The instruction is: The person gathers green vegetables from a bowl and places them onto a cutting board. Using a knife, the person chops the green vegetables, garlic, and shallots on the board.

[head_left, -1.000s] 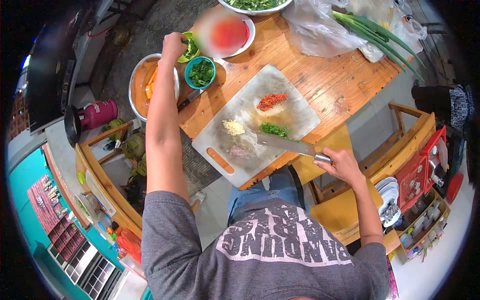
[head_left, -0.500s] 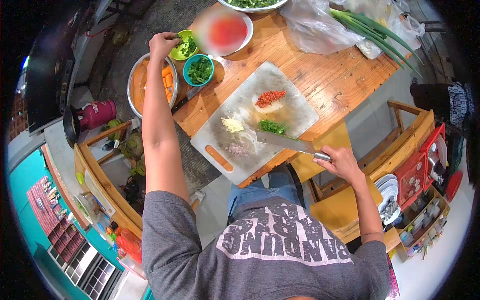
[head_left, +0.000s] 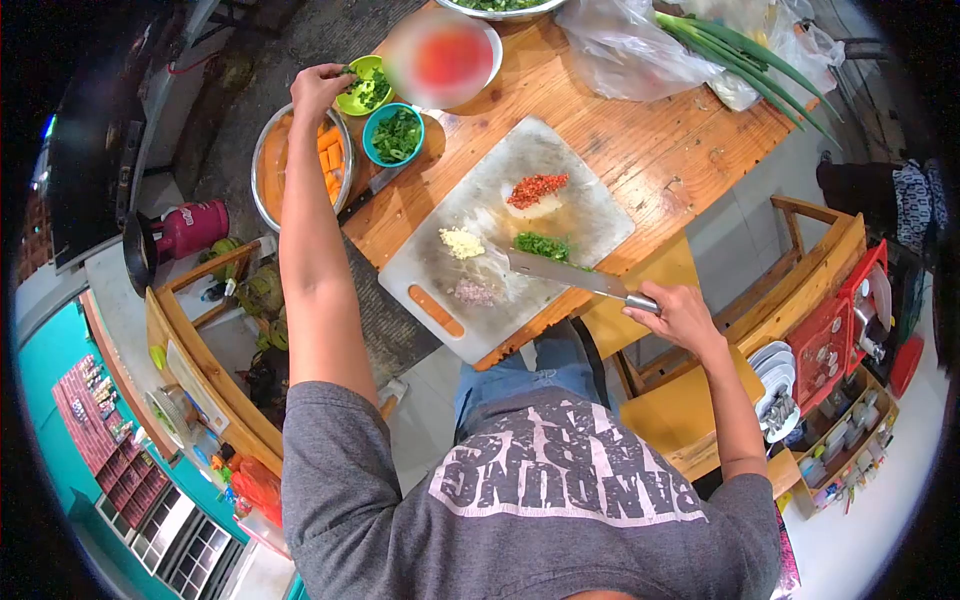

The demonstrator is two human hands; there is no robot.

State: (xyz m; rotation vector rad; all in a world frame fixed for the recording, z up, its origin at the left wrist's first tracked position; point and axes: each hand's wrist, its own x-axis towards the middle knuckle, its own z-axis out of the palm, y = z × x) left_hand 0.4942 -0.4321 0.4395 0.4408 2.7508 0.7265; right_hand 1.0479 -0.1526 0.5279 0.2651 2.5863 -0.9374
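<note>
My right hand is closed round the handle of a knife, whose wide blade lies low over the cutting board, beside a pile of chopped green herbs. Also on the board are minced red chili, minced garlic and a small pale purplish heap. My left hand reaches to the rim of a lime-green bowl, its fingers pinched on chopped leaves. Near it stand a teal bowl of cut greens and a metal bowl with orange pieces.
A second knife lies by the table's left edge. At the back are a blurred white bowl with red contents and a bowl of greens. Plastic bags and spring onions occupy the far right. A wooden bench stands at right.
The view has shifted slightly. My left hand stays pinched at the lime-green bowl, and my right hand still holds the knife near the herbs.
</note>
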